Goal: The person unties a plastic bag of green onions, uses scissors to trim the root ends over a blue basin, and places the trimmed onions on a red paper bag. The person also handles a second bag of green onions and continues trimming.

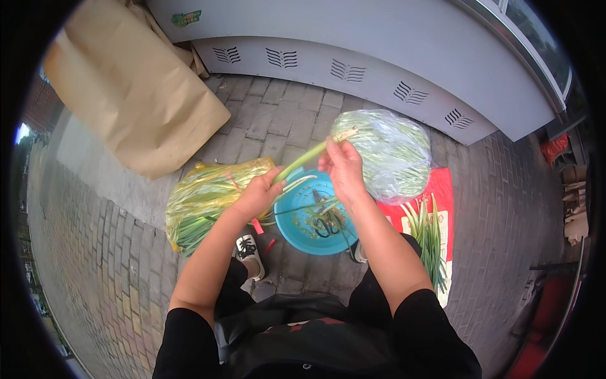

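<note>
Holding stalk [304, 158], both hands [257, 192] [344, 167] | basin rim [289, 240] below | paving [120, 252] stretches left

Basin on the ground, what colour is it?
Light blue; the basin shows best in head view.

Black short sleeves [435, 335]; apron [278, 347], seemingly dark; white black-laced shoe [251, 251].

Soft, even daylight lit the place, bright enough to see well. A small bright patch [23, 133] glowed white at the far left edge. The clear plastic bag [398, 158] had pale shiny spots, and the shadows were faint. The black shirt [435, 344] was so dark that its folds hardly showed. The left hand [257, 192] and right hand [344, 167] looked fairly clear. Near the rim, things looked smeary, the long grey cabinet [353, 38] curved, and black filled the corners
</note>
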{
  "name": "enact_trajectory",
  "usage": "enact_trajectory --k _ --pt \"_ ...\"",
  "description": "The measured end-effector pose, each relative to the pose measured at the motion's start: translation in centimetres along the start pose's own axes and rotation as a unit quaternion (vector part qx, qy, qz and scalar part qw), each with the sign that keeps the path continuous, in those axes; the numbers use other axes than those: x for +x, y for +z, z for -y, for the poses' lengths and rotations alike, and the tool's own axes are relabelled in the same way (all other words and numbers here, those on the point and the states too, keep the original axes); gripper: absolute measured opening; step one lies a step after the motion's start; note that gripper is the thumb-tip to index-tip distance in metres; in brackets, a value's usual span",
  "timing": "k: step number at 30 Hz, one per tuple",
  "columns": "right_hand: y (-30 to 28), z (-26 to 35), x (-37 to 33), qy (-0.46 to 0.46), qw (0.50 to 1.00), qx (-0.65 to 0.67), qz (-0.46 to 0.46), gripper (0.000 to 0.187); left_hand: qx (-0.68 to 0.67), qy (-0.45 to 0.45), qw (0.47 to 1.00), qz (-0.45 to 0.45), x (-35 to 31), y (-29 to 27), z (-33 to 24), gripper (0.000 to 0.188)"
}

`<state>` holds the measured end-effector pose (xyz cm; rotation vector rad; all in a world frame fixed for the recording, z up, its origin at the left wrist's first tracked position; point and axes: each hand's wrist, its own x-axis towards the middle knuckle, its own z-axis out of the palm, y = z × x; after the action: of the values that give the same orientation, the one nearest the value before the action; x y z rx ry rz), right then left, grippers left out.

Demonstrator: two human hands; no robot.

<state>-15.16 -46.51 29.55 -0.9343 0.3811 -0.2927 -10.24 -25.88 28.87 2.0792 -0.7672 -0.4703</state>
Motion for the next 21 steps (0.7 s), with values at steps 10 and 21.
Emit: enact_trajectory --k 10,21 --pt "-2.2 1.9 0.8 0.042 0.992 -0.115 -0.024 0.028 0.152 0.082 0.975 -0.141 1.2 -0.1 0.7 0.031" --pt "-5.7 -0.7 -1.3 0.159 0.700 -0.660 0.223 0.048 -0.324 -0.128 0.934 0.076 3.3 -3.1 3.2 0.023"
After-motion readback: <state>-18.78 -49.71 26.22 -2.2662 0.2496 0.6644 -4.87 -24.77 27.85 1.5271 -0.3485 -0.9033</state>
